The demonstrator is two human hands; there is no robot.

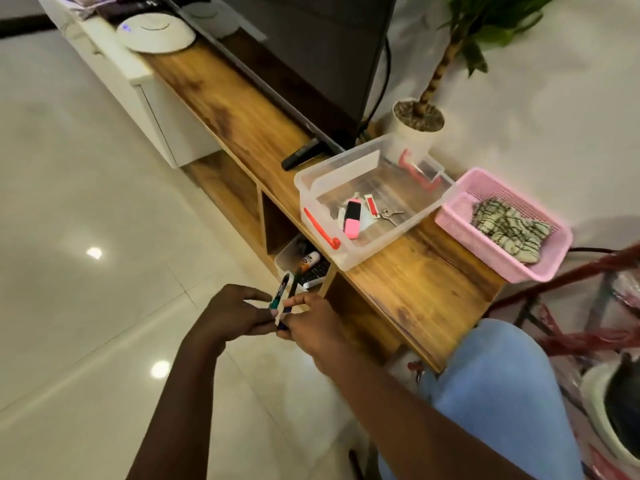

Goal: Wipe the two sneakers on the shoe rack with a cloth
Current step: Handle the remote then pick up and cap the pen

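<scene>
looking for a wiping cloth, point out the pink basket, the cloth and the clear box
pink basket (485,251): head view, near wall
cloth (509,230): head view, its middle
clear box (398,233): head view, near wall

Pink basket (498,261) holds a white, dark-lined cloth (509,230).

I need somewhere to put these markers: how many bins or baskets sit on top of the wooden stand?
2: a clear bin beside the plant pot, and a pink basket at its right, holding a patterned cloth. None looks hidden.
</scene>
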